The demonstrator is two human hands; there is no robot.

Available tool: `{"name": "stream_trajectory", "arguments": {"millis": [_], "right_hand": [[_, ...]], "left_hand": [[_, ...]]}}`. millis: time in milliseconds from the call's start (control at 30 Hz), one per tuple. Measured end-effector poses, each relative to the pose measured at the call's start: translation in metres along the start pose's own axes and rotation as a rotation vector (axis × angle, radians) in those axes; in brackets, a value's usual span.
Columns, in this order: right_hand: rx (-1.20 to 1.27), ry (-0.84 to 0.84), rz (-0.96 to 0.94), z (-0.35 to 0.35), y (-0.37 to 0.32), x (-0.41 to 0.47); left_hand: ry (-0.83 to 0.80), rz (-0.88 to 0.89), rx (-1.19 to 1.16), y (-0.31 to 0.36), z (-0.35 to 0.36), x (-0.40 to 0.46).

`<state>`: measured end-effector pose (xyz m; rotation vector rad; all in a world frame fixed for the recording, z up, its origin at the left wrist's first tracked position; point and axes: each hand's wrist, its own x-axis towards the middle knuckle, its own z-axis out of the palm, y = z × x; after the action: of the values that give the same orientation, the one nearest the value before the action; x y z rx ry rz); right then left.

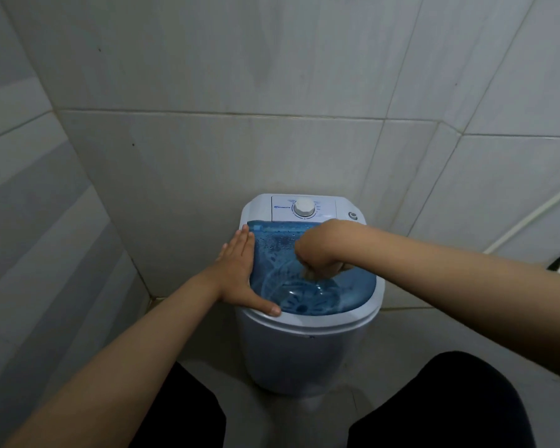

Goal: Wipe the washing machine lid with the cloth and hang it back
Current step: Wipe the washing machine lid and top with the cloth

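Two hands: both on the washing machine (307, 350), working the top.
Left hand (240, 273): flat, fingers spread open, bracing the left rim beside the lid.
Right hand (317, 253): curled closed at the middle of the blue lid (278, 253); a pale scrap beneath, probably the cloth (309, 273), mostly hidden.
Lid: shut, beaded with droplets toward the back.
Advice: press evenly, sweep overlapping strokes toward the dial (304, 207), keep the brace firm.
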<state>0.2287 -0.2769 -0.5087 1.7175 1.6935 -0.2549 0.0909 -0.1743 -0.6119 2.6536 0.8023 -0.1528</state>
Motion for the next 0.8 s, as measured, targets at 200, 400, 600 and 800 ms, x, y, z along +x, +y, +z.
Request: {"name": "stream_trajectory", "arguments": {"millis": [200,400,600,800], "right_hand": [[0.254,0.61,-0.248,0.065,-0.018,-0.006],[0.236,0.888,-0.25,0.128,-0.015,0.003],[0.277,0.867,-0.283,0.166,0.018,-0.013],[0.183,0.865,-0.291,0.178,0.05,-0.023]], "left_hand": [[-0.012,0.006,0.034,-0.002,0.002,0.004],[-0.009,0.003,0.041,-0.001,0.002,0.005],[-0.026,0.006,0.04,-0.002,0.001,0.005],[-0.033,0.002,0.032,-0.001,0.0,0.003]]}}
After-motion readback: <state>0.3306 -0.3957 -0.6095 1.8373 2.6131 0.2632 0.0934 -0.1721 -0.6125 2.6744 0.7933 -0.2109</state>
